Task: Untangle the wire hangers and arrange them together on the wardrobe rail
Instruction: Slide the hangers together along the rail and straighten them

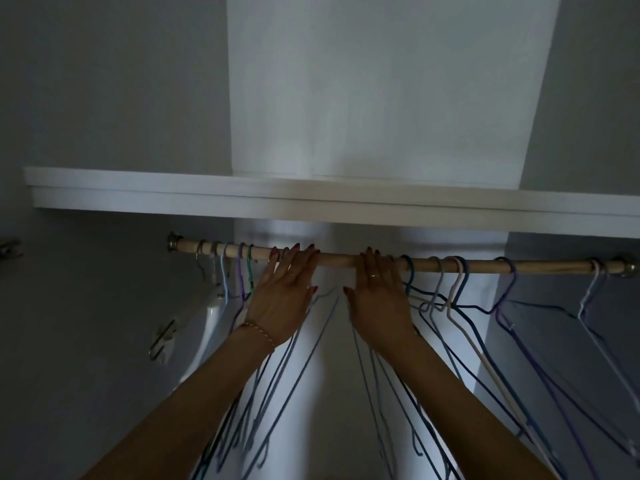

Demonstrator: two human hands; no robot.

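A wooden rail (346,260) runs across the wardrobe under a white shelf (311,199), fixed at each end in a metal socket. At its left end hang a few wire hangers (239,268), pale blue, purple and green, their hooks close together over the rail. Just right of them the left hand (284,292) reaches up with its fingers straight and slightly spread, the fingertips lying on the rail among more hanger hooks; a thin bracelet (258,332) circles that wrist. A short bare stretch of rail separates the two hands. The right hand (375,296) is raised the same way, fingers straight and close together, tips on top of the rail, thumb held out toward the left; whether either hand actually holds a hook I cannot tell. Right of it a loose cluster of blue, grey and white hangers (453,282) hangs with the frames crossing one another. Further along a purple hanger (505,282) hangs apart, and a pale one (594,289) sits near the right socket. Long wire frames trail down past both forearms.
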